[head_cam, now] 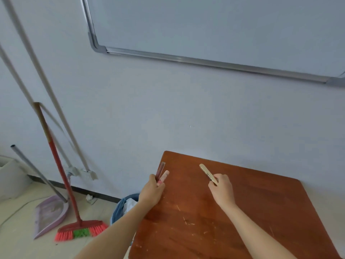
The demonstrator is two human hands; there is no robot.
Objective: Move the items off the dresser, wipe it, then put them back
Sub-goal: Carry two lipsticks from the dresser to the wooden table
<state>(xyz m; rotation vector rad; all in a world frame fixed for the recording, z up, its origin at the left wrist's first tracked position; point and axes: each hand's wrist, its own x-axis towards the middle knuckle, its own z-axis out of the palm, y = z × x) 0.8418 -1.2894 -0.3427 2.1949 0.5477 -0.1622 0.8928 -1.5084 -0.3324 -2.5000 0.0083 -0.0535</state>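
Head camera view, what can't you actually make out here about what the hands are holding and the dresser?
- Two slim tubes in the left hand: lower ends hidden by its fingers; labels blurred.
- Cream stick in the right hand: its near end is covered by the hand; its dark print is too small to read.
- Dresser: front and right side cut off by the frame edge.
- Bin beside it: partly hidden by the left forearm.

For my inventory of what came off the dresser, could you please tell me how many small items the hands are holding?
3: a dark red tube and a pink tube in the left hand, a slim cream stick in the right hand. Others may be hidden.
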